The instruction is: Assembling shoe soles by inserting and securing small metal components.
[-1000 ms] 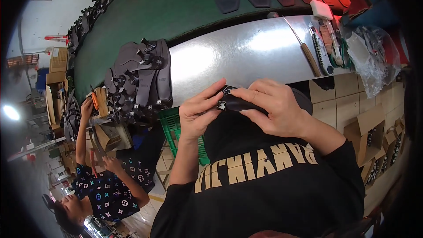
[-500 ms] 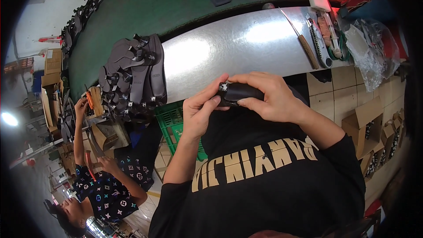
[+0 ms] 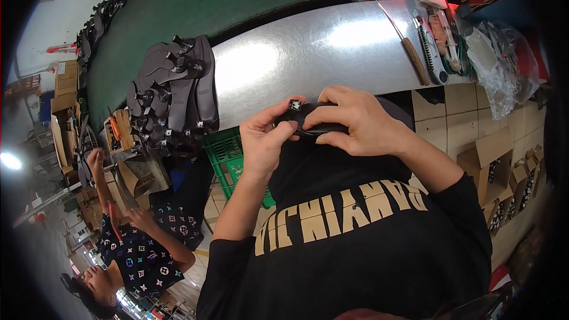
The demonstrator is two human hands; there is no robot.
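I hold a black sandal [image 3: 308, 120] in front of my chest with both hands. My left hand [image 3: 265, 140] pinches its strap end, where a small silver buckle [image 3: 294, 105] shows. My right hand [image 3: 354, 121] wraps over the sole from the right and hides most of it. A shiny metal worktable [image 3: 308, 53] lies just beyond my hands. A stack of black sandals [image 3: 172, 92] sits on the table's left end.
A wooden-handled knife [image 3: 409, 47], other hand tools [image 3: 435, 29] and a plastic bag [image 3: 495, 59] lie at the table's right end. A green conveyor belt [image 3: 195, 0] carries soles behind it. A green crate [image 3: 228, 154] stands below. Another person [image 3: 136, 249] works at lower left. Cardboard boxes [image 3: 486, 160] stand at right.
My hands with the sandal have drifted slightly lower and closer to my chest. My left fingers have shifted along the strap near the buckle.
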